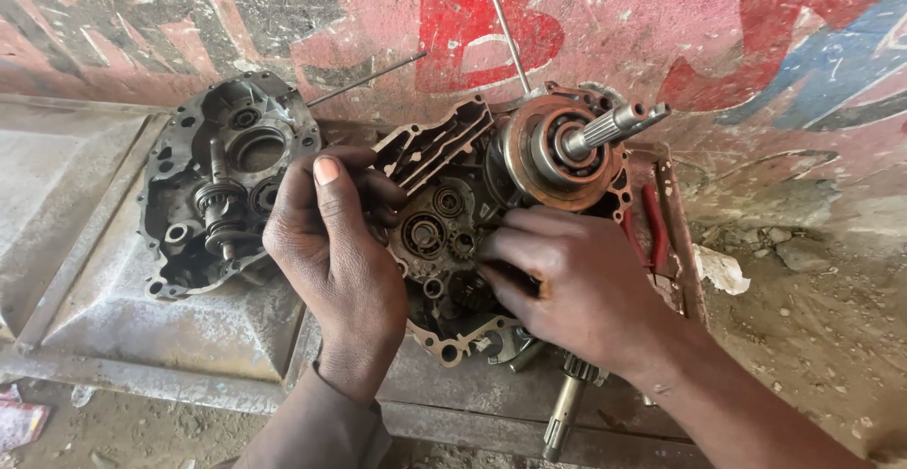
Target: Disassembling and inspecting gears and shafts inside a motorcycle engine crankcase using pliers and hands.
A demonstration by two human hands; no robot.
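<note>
An opened engine crankcase half (444, 233) lies on a metal sheet, with small gears and bearings inside and a round clutch hub with a splined shaft (576, 143) at its upper right. My left hand (331, 252) rests on the case's left edge, fingers curled over the rim. My right hand (576, 285) presses down into the lower middle of the case, fingertips closed on a small part that I cannot make out. A second case half (222, 181), holding a gear shaft, lies to the left.
A dented grey metal sheet (123, 289) carries the parts. Red-handled pliers (654, 228) lie right of the case. Two thin rods (501, 20) lean against a painted wall. A splined shaft (564, 412) sticks out below. Dirt ground with stones lies on the right.
</note>
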